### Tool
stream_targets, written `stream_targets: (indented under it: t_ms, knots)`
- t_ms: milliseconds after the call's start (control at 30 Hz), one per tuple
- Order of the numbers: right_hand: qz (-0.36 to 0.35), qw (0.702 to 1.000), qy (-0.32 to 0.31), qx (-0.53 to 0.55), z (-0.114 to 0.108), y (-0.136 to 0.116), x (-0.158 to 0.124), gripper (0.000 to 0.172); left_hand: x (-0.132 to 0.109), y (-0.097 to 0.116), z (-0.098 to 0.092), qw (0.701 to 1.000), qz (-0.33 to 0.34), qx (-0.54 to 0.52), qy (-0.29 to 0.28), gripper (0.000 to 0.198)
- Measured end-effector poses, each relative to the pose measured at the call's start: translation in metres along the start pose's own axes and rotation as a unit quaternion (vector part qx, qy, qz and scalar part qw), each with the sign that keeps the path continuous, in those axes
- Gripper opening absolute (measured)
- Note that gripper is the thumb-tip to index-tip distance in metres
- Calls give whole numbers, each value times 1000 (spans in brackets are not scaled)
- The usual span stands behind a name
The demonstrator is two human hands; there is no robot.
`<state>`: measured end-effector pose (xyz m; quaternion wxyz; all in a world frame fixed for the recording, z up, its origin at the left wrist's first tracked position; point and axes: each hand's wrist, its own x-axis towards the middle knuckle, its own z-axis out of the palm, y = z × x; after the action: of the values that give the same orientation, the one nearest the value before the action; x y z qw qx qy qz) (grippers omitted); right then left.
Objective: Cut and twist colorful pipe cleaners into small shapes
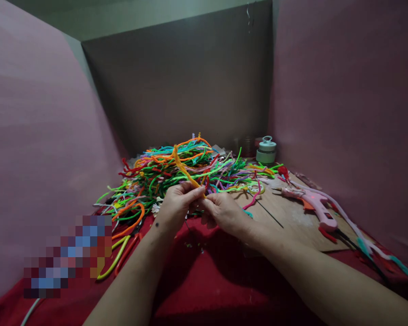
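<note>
An orange-yellow pipe cleaner (184, 171) rises from between my fingers and leans toward the upper left. My left hand (179, 202) pinches it between thumb and forefinger. Close beside it, my right hand (222, 212) grips the lower end, with thumb and fingers pressed together. The fingertips of both hands almost touch, and the very bottom of the stem is hidden in them. Behind the hands lies a big tangled heap of coloured pipe cleaners (159, 174) in green, orange, red, purple and blue.
On the right, a pink glue gun (309, 201) rests on a wooden board (292, 222), its cord trailing right. A green lidded container (266, 151) stands at the back. Yellow-handled pliers or scissors (117, 262) lie left. Red cloth (204, 290) covers the table; pink panels flank it.
</note>
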<state>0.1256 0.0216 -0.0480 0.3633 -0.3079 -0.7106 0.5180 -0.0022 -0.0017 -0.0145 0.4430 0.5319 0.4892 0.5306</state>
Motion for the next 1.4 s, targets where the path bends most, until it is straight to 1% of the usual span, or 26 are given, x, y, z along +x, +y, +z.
stream_targets:
  t_ms: [133,333,433,567,633,667,767,867,1067,1133,1200,1233,1300,1333,1400]
  knots:
    - [-44,994,41,-91,-1,-1,-1,39,-1,-2,7,998,7,-10,54,25]
    - [-95,976,83,-178,-2,-6,-4,39,0,-5,15,994,4,-47,97,24]
    - [-96,962,89,-239,-1,-6,-5,38,1,-4,15,994,11,-51,100,24]
    - [-82,922,97,-365,2,-4,-5,32,3,-4,10,995,14,-50,90,23]
    - [-85,906,96,-404,3,-3,-5,33,4,-3,8,995,14,-50,81,24]
    - [-86,904,96,-409,3,-3,-5,34,4,-3,8,996,12,-51,75,24]
    - [-92,909,99,-394,3,-2,-5,34,3,-2,7,997,-7,-51,64,25]
    - [-108,913,95,-381,3,-2,-5,34,2,0,9,996,-27,-46,68,25]
    - [-118,916,96,-371,4,-1,-7,34,2,0,11,995,-23,-57,74,25]
    - [-119,922,102,-354,3,-2,-7,33,2,-1,11,995,-23,-59,74,26]
    - [-113,944,102,-293,2,-3,-5,32,1,-1,10,995,-22,-58,74,26]
    - [-110,960,100,-239,1,-4,-4,29,1,-1,9,996,-20,-57,71,26]
    - [-90,988,79,-95,-1,-5,-2,24,1,-3,8,997,-20,-57,52,25]
    - [-69,995,64,-19,-2,-6,-1,22,1,-3,8,997,-23,-56,37,24]
    - [-16,994,38,99,-5,-7,1,20,2,-4,8,998,-29,-63,4,24]
